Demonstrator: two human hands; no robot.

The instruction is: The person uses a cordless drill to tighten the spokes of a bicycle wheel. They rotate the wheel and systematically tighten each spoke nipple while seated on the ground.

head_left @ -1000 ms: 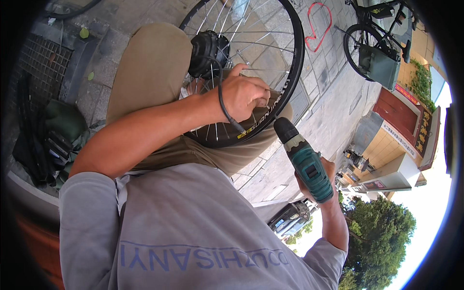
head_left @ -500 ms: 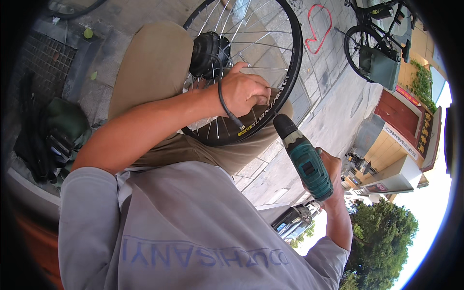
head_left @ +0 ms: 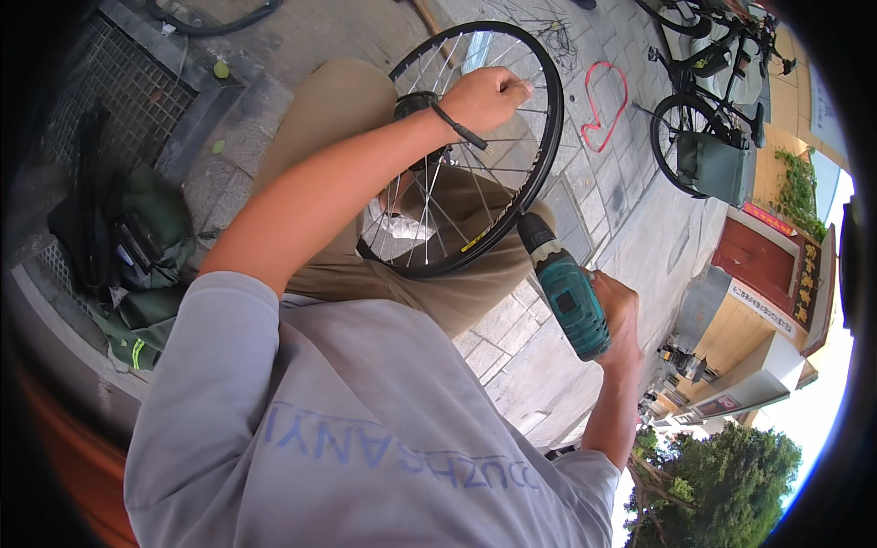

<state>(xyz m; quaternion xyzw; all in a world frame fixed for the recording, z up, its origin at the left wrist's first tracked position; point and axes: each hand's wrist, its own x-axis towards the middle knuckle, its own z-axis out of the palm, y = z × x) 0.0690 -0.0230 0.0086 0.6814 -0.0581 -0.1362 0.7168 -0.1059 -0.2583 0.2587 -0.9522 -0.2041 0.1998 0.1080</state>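
A spoked bicycle wheel [head_left: 554, 137] with a black rim rests against my legs, its dark hub motor [head_left: 413, 106] partly behind my left forearm. Over the spokes on its far side is my left hand [head_left: 486, 99], fingers curled and pinched together; whatever they hold, if anything, is too small to make out. A black cable with a plug end [head_left: 468, 137] hangs across my left wrist. My right hand [head_left: 618, 315] grips a teal and black cordless drill [head_left: 575, 301]. The drill's nose points at the outer edge of the rim, and its tip appears to touch it.
A red loop of strap [head_left: 605, 108] and a pile of thin loose spokes [head_left: 565, 50] lie on the paving. Parked bicycles [head_left: 708, 119] stand at the far right. Dark green bags [head_left: 151, 237] and a metal grate [head_left: 128, 82] are on the left.
My left hand has moved away along the wheel, from the near rim to the far spokes. The rim has turned, its yellow marking shifting. The drill stays at the rim's outer edge.
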